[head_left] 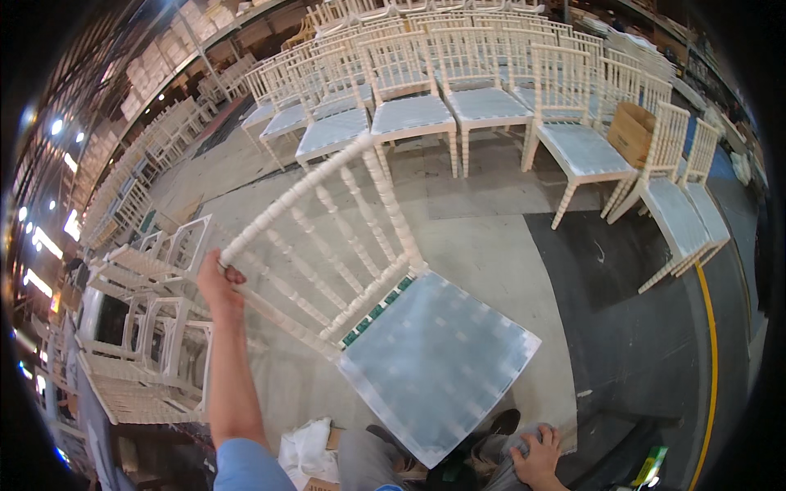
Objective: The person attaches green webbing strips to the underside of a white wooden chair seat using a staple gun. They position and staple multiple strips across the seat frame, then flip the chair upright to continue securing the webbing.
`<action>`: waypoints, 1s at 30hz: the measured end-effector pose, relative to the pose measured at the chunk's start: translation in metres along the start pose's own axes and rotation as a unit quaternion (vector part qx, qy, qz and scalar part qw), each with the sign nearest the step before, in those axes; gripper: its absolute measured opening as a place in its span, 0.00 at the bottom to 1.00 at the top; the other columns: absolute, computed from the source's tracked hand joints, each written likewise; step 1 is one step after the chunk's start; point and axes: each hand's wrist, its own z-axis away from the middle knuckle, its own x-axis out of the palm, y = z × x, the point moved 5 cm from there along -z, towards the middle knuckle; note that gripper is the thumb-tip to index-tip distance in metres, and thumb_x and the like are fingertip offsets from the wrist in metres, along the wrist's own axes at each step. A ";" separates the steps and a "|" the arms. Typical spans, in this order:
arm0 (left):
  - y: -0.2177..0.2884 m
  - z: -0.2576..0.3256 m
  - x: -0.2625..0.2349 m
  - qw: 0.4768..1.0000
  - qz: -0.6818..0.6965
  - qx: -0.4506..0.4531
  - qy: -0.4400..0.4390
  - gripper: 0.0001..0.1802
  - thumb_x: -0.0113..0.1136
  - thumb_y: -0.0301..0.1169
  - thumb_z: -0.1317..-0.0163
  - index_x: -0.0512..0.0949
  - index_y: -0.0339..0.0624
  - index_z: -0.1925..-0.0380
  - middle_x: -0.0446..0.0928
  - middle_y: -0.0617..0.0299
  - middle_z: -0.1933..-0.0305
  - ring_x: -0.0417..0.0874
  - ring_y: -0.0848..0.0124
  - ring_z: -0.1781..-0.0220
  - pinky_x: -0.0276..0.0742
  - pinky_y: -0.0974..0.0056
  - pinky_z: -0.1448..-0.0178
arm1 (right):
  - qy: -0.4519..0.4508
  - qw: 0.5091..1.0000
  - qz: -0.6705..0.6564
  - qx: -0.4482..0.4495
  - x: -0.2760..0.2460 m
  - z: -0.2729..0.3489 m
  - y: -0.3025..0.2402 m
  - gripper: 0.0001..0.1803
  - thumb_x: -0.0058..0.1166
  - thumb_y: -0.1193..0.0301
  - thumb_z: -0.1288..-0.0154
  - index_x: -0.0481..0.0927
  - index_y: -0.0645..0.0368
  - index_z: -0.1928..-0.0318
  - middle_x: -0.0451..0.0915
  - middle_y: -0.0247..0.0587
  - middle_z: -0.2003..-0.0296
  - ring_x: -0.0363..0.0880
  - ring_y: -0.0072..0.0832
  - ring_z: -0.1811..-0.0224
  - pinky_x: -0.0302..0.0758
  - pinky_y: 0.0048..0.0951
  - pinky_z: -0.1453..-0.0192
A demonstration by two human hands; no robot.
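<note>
A cream-white chair (438, 360) with a spindle back and a pale blue-grey covered seat stands tilted in front of me. My left hand (221, 282) is closed round the left upper corner of its backrest. Green strips (378, 311) show along the seam between seat and back. My right hand (538, 454) rests on my knee with its fingers spread, holding nothing. The seat's near corner reaches down between my legs, and the chair's legs are hidden beneath the seat.
Rows of similar chairs (409, 114) fill the far side. More chairs (155, 327) lie stacked on the left. Two chairs (675, 213) and a cardboard box (630, 135) are at the right. A white bag (309, 450) lies near my feet; dark matting (614, 303) covers the right floor.
</note>
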 end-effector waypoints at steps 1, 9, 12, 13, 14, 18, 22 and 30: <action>0.010 0.001 0.000 1.000 -0.006 0.021 0.014 0.10 0.59 0.37 0.35 0.73 0.45 0.72 0.69 0.64 0.79 0.67 0.70 0.85 0.66 0.64 0.79 | -0.001 0.999 -0.030 -0.015 -0.001 -0.006 -0.001 0.23 0.64 0.54 0.45 0.85 0.53 0.52 0.69 0.52 0.39 0.59 0.54 0.31 0.59 0.55 0.29; 0.061 0.125 0.133 0.987 -0.064 0.038 -0.140 0.09 0.63 0.31 0.35 0.77 0.43 0.74 0.76 0.68 0.75 0.74 0.79 0.79 0.70 0.71 0.75 | -0.034 0.830 -0.541 0.128 -0.059 -0.081 -0.031 0.25 0.55 0.49 0.30 0.79 0.53 0.44 0.77 0.39 0.47 0.72 0.32 0.39 0.64 0.46 0.35; 0.078 0.189 0.171 0.963 -0.121 0.069 -0.229 0.08 0.64 0.32 0.36 0.79 0.39 0.71 0.79 0.66 0.73 0.78 0.80 0.71 0.73 0.69 0.67 | 0.094 0.723 -0.684 0.003 -0.218 -0.162 -0.077 0.33 0.40 0.40 0.25 0.72 0.52 0.37 0.79 0.32 0.54 0.74 0.22 0.55 0.66 0.27 0.55; 0.087 0.208 0.187 0.954 -0.111 0.075 -0.269 0.08 0.63 0.31 0.36 0.80 0.38 0.70 0.79 0.66 0.73 0.78 0.79 0.69 0.74 0.69 0.64 | 0.126 0.699 -0.703 -0.020 -0.271 -0.176 -0.088 0.37 0.39 0.36 0.27 0.69 0.50 0.32 0.77 0.29 0.47 0.72 0.24 0.44 0.62 0.32 0.44; 0.099 0.225 0.198 0.942 -0.104 0.084 -0.307 0.07 0.63 0.31 0.36 0.80 0.37 0.69 0.80 0.65 0.72 0.78 0.79 0.67 0.74 0.68 0.62 | 0.174 0.671 -0.719 -0.045 -0.313 -0.183 -0.100 0.42 0.36 0.34 0.28 0.65 0.51 0.28 0.75 0.36 0.42 0.70 0.27 0.39 0.60 0.39 0.36; 0.117 0.266 0.239 0.905 -0.085 0.040 -0.415 0.07 0.61 0.30 0.35 0.81 0.38 0.63 0.80 0.65 0.71 0.78 0.78 0.67 0.74 0.69 0.61 | 0.198 0.584 -0.781 -0.101 -0.403 -0.192 -0.096 0.46 0.32 0.32 0.28 0.66 0.59 0.31 0.75 0.47 0.42 0.75 0.34 0.43 0.65 0.44 0.33; 0.108 0.262 0.244 0.891 -0.047 0.026 -0.450 0.09 0.60 0.31 0.34 0.81 0.38 0.58 0.80 0.64 0.68 0.77 0.78 0.65 0.74 0.69 0.59 | 0.247 0.591 -0.765 -0.063 -0.382 -0.157 -0.068 0.42 0.34 0.31 0.30 0.81 0.59 0.67 0.74 0.37 0.79 0.79 0.33 0.71 0.78 0.37 0.57; 0.073 0.151 0.248 0.913 0.011 -0.018 -0.407 0.14 0.53 0.36 0.31 0.82 0.37 0.59 0.76 0.68 0.70 0.74 0.79 0.65 0.69 0.71 0.60 | 0.275 0.630 -0.725 -0.048 -0.346 -0.129 -0.118 0.49 0.23 0.31 0.29 0.81 0.64 0.72 0.84 0.52 0.73 0.84 0.46 0.64 0.80 0.54 0.47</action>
